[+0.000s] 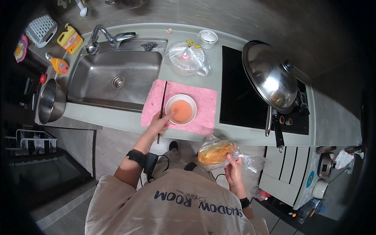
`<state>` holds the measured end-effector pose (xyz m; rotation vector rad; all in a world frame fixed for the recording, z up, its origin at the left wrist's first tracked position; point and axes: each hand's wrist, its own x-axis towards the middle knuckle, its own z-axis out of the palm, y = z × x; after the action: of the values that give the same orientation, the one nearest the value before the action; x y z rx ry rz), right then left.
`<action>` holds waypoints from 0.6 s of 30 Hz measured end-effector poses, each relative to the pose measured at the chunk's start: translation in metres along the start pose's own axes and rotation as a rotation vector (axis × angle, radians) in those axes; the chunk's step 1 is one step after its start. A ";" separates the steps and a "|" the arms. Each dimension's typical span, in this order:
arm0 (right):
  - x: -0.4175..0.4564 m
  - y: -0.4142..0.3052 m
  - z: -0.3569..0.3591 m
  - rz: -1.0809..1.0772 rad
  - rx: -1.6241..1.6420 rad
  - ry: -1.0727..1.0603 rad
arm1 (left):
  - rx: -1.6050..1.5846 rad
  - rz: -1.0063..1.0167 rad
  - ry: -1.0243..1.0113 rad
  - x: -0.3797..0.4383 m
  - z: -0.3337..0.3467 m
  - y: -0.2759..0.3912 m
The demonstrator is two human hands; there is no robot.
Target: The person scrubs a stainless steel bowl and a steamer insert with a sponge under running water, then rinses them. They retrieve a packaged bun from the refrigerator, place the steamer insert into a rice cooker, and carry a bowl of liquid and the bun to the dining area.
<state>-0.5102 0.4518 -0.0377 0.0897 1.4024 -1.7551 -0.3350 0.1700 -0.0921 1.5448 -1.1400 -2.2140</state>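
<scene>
My left hand [161,122] grips dark chopsticks [162,108], and its thumb lies over the near left rim of a white bowl [192,102]. Orange-pink liquid [182,111] fills part of the bowl, which stands on a pink cloth [204,104] at the counter's edge. Off the counter's front edge, lower right of the bowl, my right hand [233,164] holds a clear plastic bag [216,141] with a golden-brown piece of bread or pastry [216,155] inside. Whether the chopsticks are one or two cannot be told.
Left of the cloth is a steel sink [117,67] with a faucet [107,36]. Behind the cloth stand a plastic-covered glass teapot [188,58] and a lidded white pot [208,38]. A lidded wok [271,79] rests on the black cooktop [235,88] at right, its handle [277,129] reaching past the front edge.
</scene>
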 end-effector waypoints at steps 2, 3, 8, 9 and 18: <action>-0.003 -0.001 0.002 -0.009 0.015 0.014 | -0.074 -0.012 -0.054 0.003 0.000 -0.002; -0.004 0.001 0.000 -0.008 0.014 0.015 | -0.110 -0.018 -0.078 0.004 -0.001 -0.003; -0.004 0.005 -0.009 -0.042 0.001 0.053 | -0.141 0.035 -0.097 0.008 0.001 -0.006; -0.004 0.005 -0.011 -0.051 -0.008 0.064 | -0.141 0.036 -0.091 0.003 0.004 -0.003; 0.002 0.010 -0.016 -0.043 0.003 0.154 | -0.027 0.024 -0.167 -0.040 0.010 0.037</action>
<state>-0.5119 0.4637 -0.0519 0.2012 1.5213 -1.8174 -0.3355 0.1717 -0.0369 1.3496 -1.1611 -2.3696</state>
